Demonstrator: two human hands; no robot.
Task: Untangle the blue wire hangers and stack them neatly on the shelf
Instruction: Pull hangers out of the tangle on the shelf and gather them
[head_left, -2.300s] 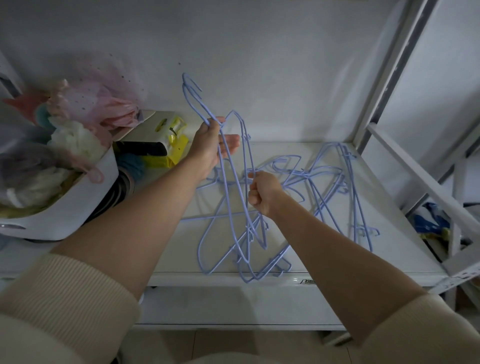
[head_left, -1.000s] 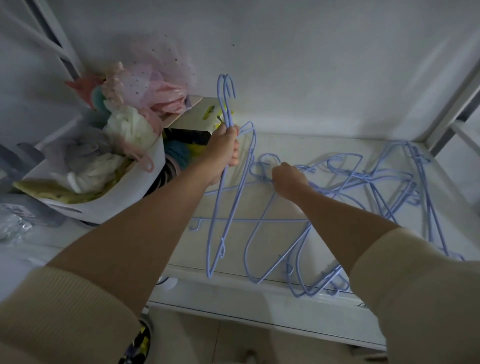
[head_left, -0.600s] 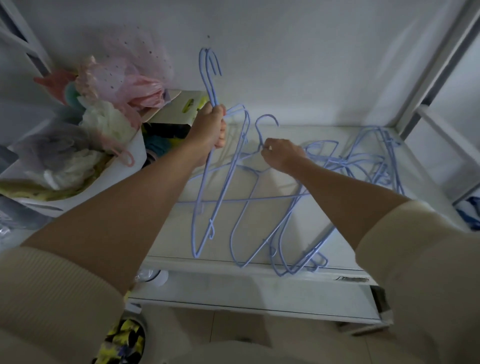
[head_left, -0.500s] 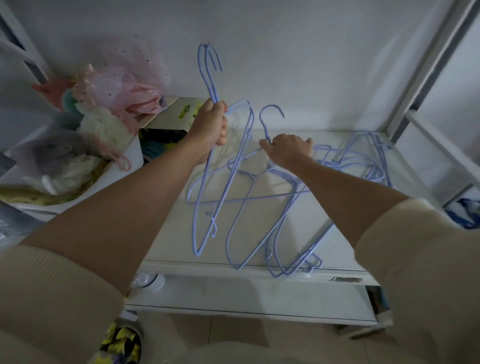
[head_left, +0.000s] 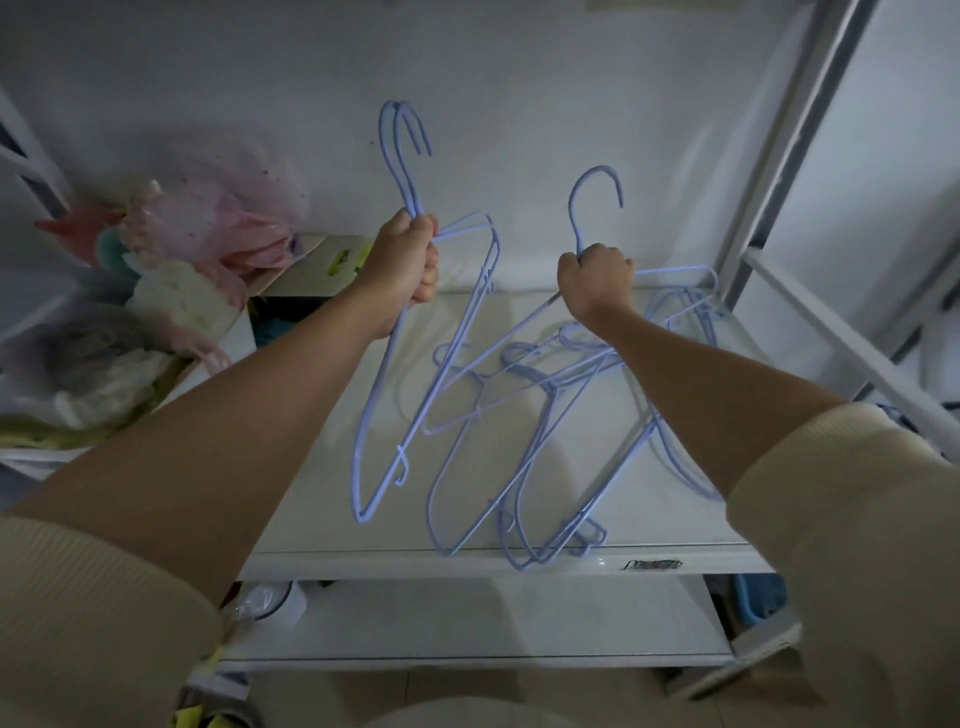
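Note:
My left hand (head_left: 406, 265) is closed around the necks of two blue wire hangers (head_left: 387, 374), held upright above the white shelf (head_left: 498, 558) with their hooks pointing up. My right hand (head_left: 597, 280) grips the neck of another blue hanger (head_left: 592, 205), lifted so its hook stands above my fist. Its body still runs down into the tangle of several blue hangers (head_left: 540, 441) lying on the shelf, between and below my forearms. More hangers (head_left: 685, 306) lie at the back right, partly hidden by my right arm.
A white bin (head_left: 156, 332) stuffed with pink, white and grey fabric stands at the left. A yellow-and-white box (head_left: 322, 265) sits behind it. A white metal frame post (head_left: 779, 156) and rail rise at the right. A lower shelf (head_left: 467, 623) lies beneath.
My right hand has risen off the shelf, pulling one hanger's hook up out of the tangle. My left hand has stayed raised with its two hangers. The camera has tilted slightly.

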